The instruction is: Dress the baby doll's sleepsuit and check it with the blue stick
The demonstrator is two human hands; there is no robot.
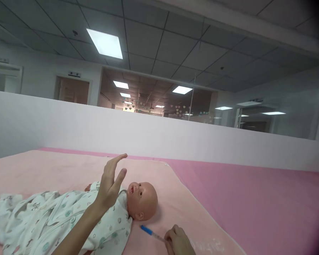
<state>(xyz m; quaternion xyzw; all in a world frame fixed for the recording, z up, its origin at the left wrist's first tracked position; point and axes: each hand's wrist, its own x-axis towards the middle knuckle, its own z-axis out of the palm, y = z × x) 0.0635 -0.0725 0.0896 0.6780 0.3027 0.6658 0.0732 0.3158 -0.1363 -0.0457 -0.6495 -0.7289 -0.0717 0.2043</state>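
Blue-tipped stick [149, 231]: in the head view, it is lying low on the pale pink cloth [180, 198], on the side of the doll [66, 214] nearer me, just beside the head [146, 202].
Long axis: the stick is slanting, blue end pointing up and left toward the neck and shoulder, clear end running down and right into my fingers.
Right hand [179, 241]: I am holding the clear end between bent fingers, grip narrow; whether the stick is touching the cloth, I cannot tell.
Left hand [110, 184]: I am holding it wide above the chest, thumb standing apart, gripping nothing.
Nearer hand: the right one is touching the stick; the left is hovering well apart, up and left.
Edges: the cloth's hem is running diagonally past my right hand, brighter pink surface [241, 202] spreading beyond; a low white wall [175, 138] is bounding the far side.
Room: pale cloth is stretching from the head to the hem.
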